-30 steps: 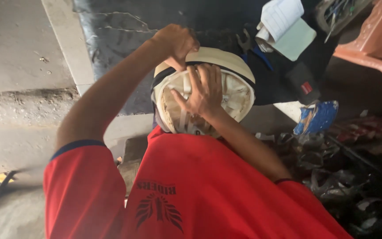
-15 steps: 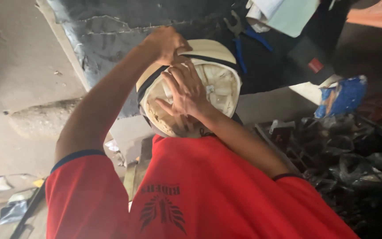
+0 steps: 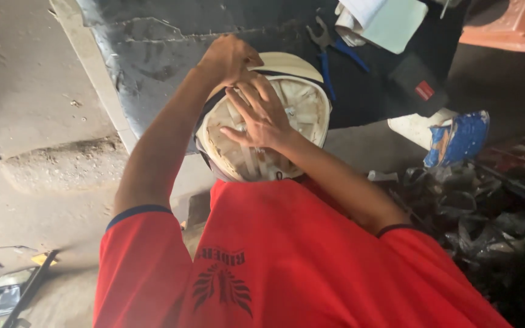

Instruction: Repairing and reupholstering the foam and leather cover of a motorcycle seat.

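Note:
A white hard hat (image 3: 302, 100) is held upside down in front of my chest, its cream inner lining and straps facing me. My left hand (image 3: 229, 58) is clenched on the hat's far rim at the top. My right hand (image 3: 262, 118) lies flat on the lining with fingers spread, touching the webbing straps. Both forearms reach out from my red short-sleeved shirt (image 3: 287, 261).
A dark mat (image 3: 153, 54) on the concrete floor carries blue-handled pliers (image 3: 335, 45), folded papers (image 3: 384, 18) and a black pouch (image 3: 417, 85). A blue and white bag (image 3: 457, 136) and a pile of dark metal parts (image 3: 493, 225) lie at the right. Scraps (image 3: 4, 291) lie at the bottom left.
The view has swung a little, so the hat sits lower and more to the left. My right hand's fingers have shifted across the lining. My left hand stays on the rim.

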